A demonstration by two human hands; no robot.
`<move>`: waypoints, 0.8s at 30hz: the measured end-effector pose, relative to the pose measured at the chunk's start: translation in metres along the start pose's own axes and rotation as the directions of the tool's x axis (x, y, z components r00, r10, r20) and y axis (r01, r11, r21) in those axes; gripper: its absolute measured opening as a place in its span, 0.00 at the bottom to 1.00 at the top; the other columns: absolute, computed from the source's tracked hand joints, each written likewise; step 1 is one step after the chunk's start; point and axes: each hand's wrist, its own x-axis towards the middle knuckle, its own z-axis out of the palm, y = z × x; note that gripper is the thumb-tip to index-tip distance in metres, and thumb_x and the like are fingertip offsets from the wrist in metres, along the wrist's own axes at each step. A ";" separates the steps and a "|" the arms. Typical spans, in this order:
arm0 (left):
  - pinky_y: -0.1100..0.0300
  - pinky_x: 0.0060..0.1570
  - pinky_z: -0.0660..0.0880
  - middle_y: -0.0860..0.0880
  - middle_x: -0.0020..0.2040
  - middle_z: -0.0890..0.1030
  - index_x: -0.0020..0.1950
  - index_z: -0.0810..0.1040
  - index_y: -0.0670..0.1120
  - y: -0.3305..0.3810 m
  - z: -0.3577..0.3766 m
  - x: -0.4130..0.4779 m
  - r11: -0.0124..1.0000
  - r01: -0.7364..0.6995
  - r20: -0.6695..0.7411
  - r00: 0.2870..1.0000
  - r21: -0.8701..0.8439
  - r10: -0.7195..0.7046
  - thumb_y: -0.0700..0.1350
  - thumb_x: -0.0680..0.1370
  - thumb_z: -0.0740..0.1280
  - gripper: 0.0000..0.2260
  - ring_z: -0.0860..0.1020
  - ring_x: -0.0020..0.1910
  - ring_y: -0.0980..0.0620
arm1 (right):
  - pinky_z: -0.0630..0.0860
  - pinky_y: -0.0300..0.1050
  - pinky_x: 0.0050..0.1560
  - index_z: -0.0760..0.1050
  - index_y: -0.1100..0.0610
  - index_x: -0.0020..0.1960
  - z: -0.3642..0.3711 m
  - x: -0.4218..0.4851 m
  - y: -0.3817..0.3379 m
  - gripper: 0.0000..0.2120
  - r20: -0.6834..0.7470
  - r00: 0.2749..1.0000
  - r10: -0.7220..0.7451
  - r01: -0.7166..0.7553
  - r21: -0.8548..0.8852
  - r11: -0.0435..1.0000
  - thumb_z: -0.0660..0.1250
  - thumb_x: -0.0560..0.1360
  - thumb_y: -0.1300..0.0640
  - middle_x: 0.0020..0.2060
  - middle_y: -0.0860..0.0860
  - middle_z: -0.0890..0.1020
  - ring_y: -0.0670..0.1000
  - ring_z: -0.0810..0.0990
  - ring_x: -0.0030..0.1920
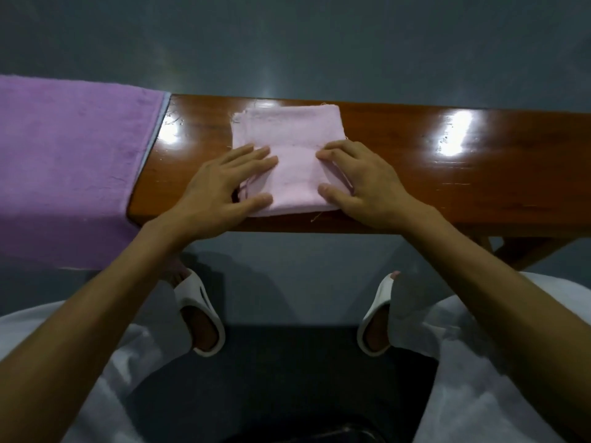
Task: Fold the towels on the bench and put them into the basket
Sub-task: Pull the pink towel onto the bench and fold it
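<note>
L hand (220, 183) & R hand (367, 183) fingers open, flat, pressing folded pink towel (287, 132) on bench (431, 180)

Both forearms are bare along their whole visible length, and the left hand (220, 187) and right hand (367, 187) are bare too. Loose white clothing (134, 362) covers the legs. It is soft and creased, bunching at about 8 o'clock and again at 4 o'clock. On the feet are white slide sandals with a broad strap and an open toe: the left sandal (200, 314) near 7 o'clock has a dark slot in its strap, and the right sandal (375, 318) near 5 o'clock is plain.
</note>
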 end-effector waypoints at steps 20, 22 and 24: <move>0.46 0.66 0.74 0.51 0.71 0.77 0.73 0.77 0.51 0.003 -0.007 -0.017 0.991 -0.030 -0.083 0.996 -0.133 0.019 0.59 0.82 0.64 0.22 0.72 0.70 0.50 | 0.85 0.52 0.47 0.81 0.57 0.61 -0.020 -0.014 0.003 0.22 0.007 0.999 -0.053 0.050 0.212 0.976 0.67 0.73 0.45 0.53 0.53 0.85 0.53 0.83 0.49; 0.52 0.55 0.79 0.49 0.62 0.78 0.67 0.81 0.48 0.008 -0.010 -0.014 0.970 0.069 -0.085 0.992 -0.231 -0.091 0.61 0.82 0.63 0.22 0.76 0.59 0.50 | 0.85 0.53 0.43 0.82 0.60 0.58 -0.024 -0.010 0.004 0.14 -0.038 0.999 -0.031 0.039 0.226 0.973 0.69 0.77 0.52 0.47 0.53 0.85 0.52 0.82 0.43; 0.59 0.41 0.80 0.49 0.51 0.79 0.56 0.83 0.47 0.013 -0.016 -0.011 0.924 0.128 -0.074 0.984 -0.360 -0.165 0.61 0.80 0.62 0.20 0.80 0.45 0.51 | 0.83 0.51 0.40 0.81 0.60 0.54 -0.027 -0.008 0.004 0.09 -0.079 0.997 -0.001 0.019 0.229 0.973 0.68 0.79 0.56 0.43 0.52 0.83 0.51 0.80 0.40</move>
